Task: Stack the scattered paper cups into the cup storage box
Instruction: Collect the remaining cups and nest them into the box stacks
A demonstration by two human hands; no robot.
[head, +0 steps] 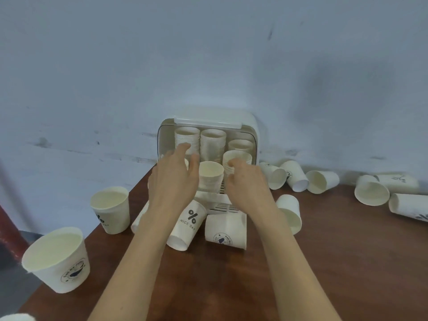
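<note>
Near left on counter [301, 262]: two upright cups [58, 260]; more lie tipped around box [251, 126]. Left hand [172, 179] spread, fingers relaxed, holding nothing, at box front. Right hand [245, 179] curled on a stack [236, 158] inside box. Far right: tipped cups by wall.

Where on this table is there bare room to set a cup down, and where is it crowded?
Bare wood lies near the front edge of the table, between the two forearms, and to the right below the tipped cups. It is crowded in front of the storage box, where the left hand and right hand reach in and fallen cups lie against its tray.
</note>
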